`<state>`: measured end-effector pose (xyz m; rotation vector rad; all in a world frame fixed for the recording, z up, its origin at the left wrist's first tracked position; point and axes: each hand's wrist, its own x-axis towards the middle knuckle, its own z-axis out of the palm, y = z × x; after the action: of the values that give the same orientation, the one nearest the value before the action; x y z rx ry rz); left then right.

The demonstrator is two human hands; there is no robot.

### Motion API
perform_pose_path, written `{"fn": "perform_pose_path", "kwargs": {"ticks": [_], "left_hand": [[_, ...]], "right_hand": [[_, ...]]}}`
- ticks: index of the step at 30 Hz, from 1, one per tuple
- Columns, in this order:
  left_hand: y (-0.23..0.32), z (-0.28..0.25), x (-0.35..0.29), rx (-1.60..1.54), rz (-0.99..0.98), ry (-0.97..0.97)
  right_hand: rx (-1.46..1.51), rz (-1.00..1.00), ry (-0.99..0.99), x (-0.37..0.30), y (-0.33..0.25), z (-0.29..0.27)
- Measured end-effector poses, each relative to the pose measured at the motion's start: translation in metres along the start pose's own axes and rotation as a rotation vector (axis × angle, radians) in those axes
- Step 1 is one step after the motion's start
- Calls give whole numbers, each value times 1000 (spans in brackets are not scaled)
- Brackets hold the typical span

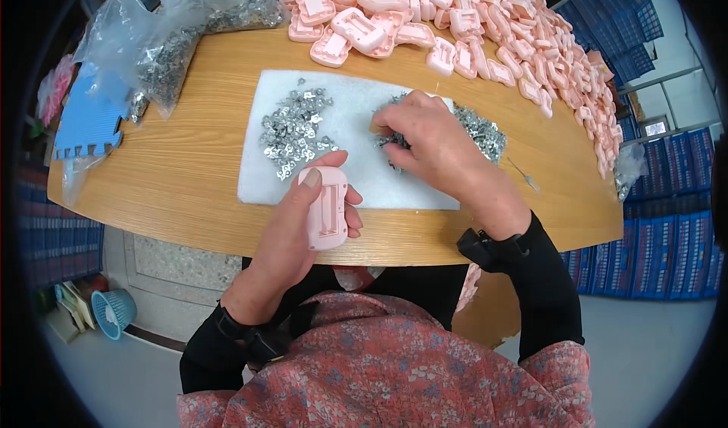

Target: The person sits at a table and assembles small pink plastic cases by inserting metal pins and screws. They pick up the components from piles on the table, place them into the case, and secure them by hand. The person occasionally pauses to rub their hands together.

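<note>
My left hand [282,227] is closed round a pink plastic casing [328,210], a rounded shell with a rectangular recess, held over the near edge of the white foam sheet [353,163]. On that sheet, to the left, lies a pile of small silvery metal clips [294,128]. My right hand [432,136] reaches down into a second heap of small metal parts [478,131] at the sheet's right side. Its thumb and fingers are bent together at the heap, and whatever sits between the fingertips is too small to name.
A big mound of pink casings [462,22] covers the table's far and right side. Bags of metal parts [163,56] and a blue foam mat [91,117] lie at the left. A thin pointed tool [525,176] rests right of the sheet. Blue crates [660,223] are stacked beyond the table.
</note>
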<state>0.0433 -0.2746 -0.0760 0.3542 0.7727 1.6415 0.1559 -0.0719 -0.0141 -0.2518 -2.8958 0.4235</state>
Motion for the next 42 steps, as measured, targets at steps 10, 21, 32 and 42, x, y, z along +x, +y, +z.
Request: {"fn": "perform_pose_path", "kwargs": {"ticks": [10, 21, 32, 42], "left_hand": [[3, 7, -1, 34, -9, 41], [-4, 36, 17, 74, 70, 52], [-12, 40, 22, 179, 55, 69], [-21, 52, 19, 260, 32, 10]], "right_hand": [[117, 27, 134, -10, 3, 6], [276, -11, 213, -45, -47, -15], [568, 254, 264, -75, -38, -9], [1317, 552, 138, -89, -34, 5]]}}
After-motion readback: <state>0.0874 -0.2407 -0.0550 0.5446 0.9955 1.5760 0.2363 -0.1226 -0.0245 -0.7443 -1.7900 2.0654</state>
